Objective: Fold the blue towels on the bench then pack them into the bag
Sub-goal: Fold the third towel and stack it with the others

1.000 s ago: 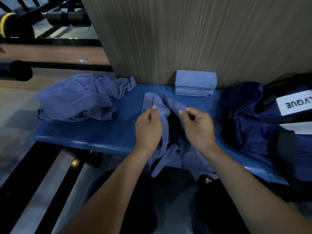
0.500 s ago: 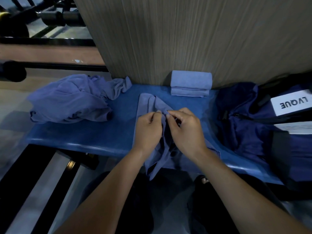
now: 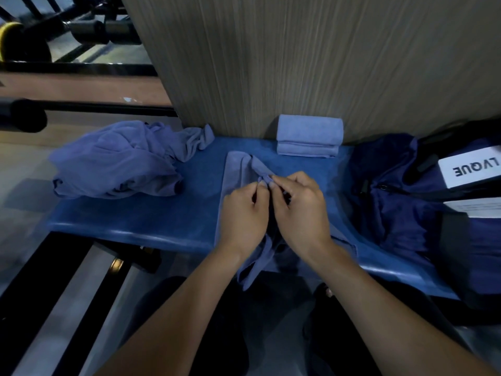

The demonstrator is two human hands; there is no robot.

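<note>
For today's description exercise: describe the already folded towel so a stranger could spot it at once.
Find the blue bench. At its back edge, against the wooden wall panel, sits the folded towel. It alone is a neat rectangular stack; the others lie crumpled.

A tall panel of grey-brown wood-grain laminate [image 3: 311,58] stood upright behind the surface, filling the upper middle of the view. To its left, a black metal rail with a rounded end cap [image 3: 24,118] ran across, and beyond it a black dumbbell rack [image 3: 89,28] held dark weights beside a black disc with a yellow rim [image 3: 13,42]. Lower left, a black metal frame [image 3: 40,302] crossed a pale grey floor [image 3: 21,183].
</note>
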